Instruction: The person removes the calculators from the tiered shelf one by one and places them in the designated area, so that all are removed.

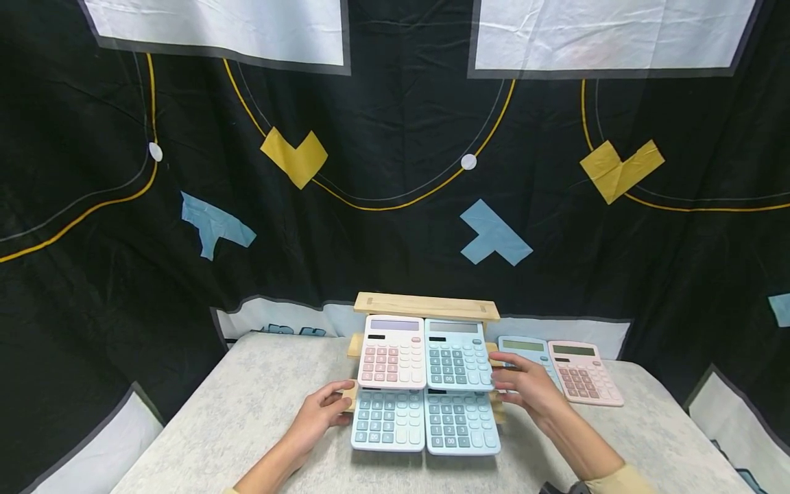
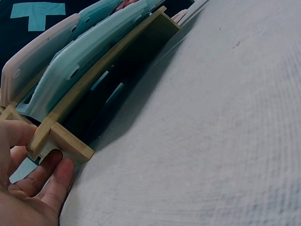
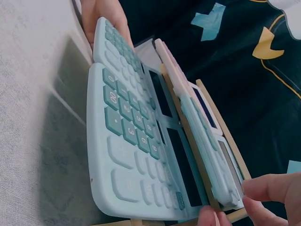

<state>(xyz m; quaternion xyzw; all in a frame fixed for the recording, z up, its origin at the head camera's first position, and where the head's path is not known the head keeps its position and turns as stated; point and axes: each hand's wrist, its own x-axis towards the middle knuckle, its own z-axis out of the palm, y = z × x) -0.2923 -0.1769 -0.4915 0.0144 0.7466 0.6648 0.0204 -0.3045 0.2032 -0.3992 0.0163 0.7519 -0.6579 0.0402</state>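
A stepped wooden stand (image 1: 426, 306) on the table carries calculators in two tiers. Above are a pink-keyed calculator (image 1: 392, 353) and a blue calculator (image 1: 457, 355); below them lean two more blue calculators, one at left (image 1: 389, 420) and one at right (image 1: 461, 423). My left hand (image 1: 321, 415) grips the stand's left lower corner, its thumb over the wooden rail (image 2: 70, 101) and fingers curled beneath, as the left wrist view shows. On the opposite side my right hand (image 1: 531, 387) holds the stand's right edge, fingertips right beside the blue calculators' edges.
Right of the stand, behind my right hand, lie another blue calculator (image 1: 524, 347) and a pink calculator (image 1: 585, 374) side by side. The pale table (image 1: 247, 412) ends at a black printed cloth (image 1: 395, 254) hanging behind it, with yellow and blue shapes.
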